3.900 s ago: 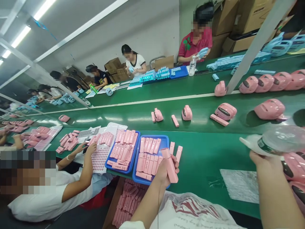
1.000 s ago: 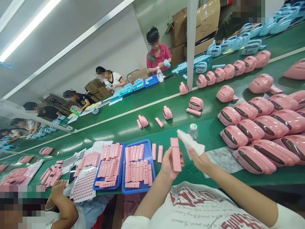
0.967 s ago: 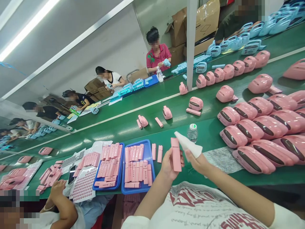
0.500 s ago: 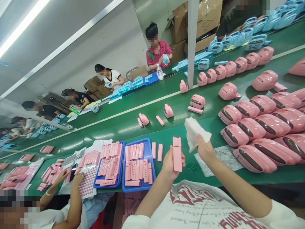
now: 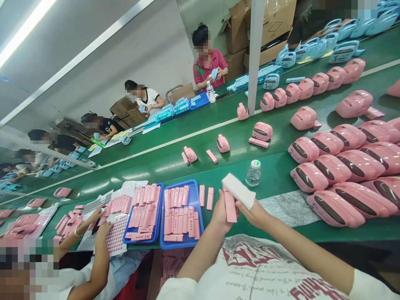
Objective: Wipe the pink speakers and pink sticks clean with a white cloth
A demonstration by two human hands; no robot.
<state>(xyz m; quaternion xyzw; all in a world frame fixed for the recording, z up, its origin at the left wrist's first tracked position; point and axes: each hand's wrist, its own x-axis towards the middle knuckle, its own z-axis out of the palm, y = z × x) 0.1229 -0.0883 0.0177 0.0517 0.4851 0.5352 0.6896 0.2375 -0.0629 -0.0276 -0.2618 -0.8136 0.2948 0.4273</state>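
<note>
A flat, oblong pink plastic piece (image 5: 230, 210) stands upright in my left hand (image 5: 220, 215), whose fingers wrap around its side. My right hand (image 5: 253, 211) grips a folded white cloth (image 5: 240, 191) that lies across the upper end of the piece and covers it. Both hands are close together above the front of the green bench. Beyond them stands a small clear bottle with a white cap (image 5: 253, 174). Two similar pink pieces (image 5: 210, 198) lie on the bench left of my hands.
To the left are two blue trays (image 5: 194, 192) of pink pieces. Rows of pink rounded housings (image 5: 309, 177) fill the right side, beside a grey-white sheet (image 5: 283, 208). A green conveyor (image 5: 156, 164) runs behind. A co-worker's hands (image 5: 101, 225) work at the left; a post (image 5: 255, 54) rises beyond.
My right hand has moved left and down, bringing the cloth onto the pink piece's top. The small bottle, previously hidden behind the cloth, now shows.
</note>
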